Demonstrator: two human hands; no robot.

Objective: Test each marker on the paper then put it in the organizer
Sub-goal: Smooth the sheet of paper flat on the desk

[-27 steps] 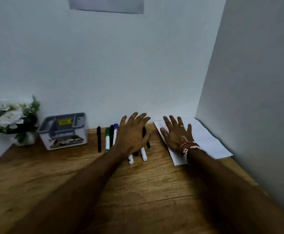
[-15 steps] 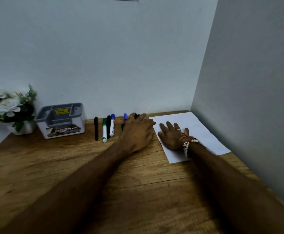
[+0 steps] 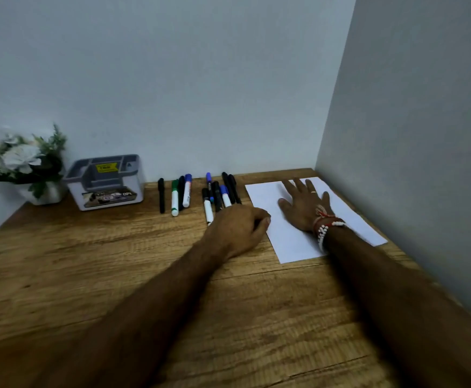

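Two groups of markers lie side by side near the back wall: a left group (image 3: pixel 175 197) and a right group (image 3: pixel 217 196), in black, green, blue and white. My left hand (image 3: pixel 238 228) sits just in front of the right group at the paper's left edge. Its fingers are curled round a dark marker (image 3: pixel 257 224), of which only a sliver shows between fingers and thumb. My right hand (image 3: pixel 304 204), with bead bracelets at the wrist, lies flat with straight fingers on the white paper (image 3: pixel 290 242). The grey organizer (image 3: pixel 105 182) stands at the back left.
A pot of white flowers (image 3: pixel 23 163) stands in the back left corner beside the organizer. Walls close the wooden desk (image 3: pixel 88 275) at the back and on the right, just past the paper. The paper has no marks on it.
My left hand has pulled back from over the right marker group towards the paper's edge, and its fingers have curled in. My right hand has stayed flat on the paper. The view has tilted.
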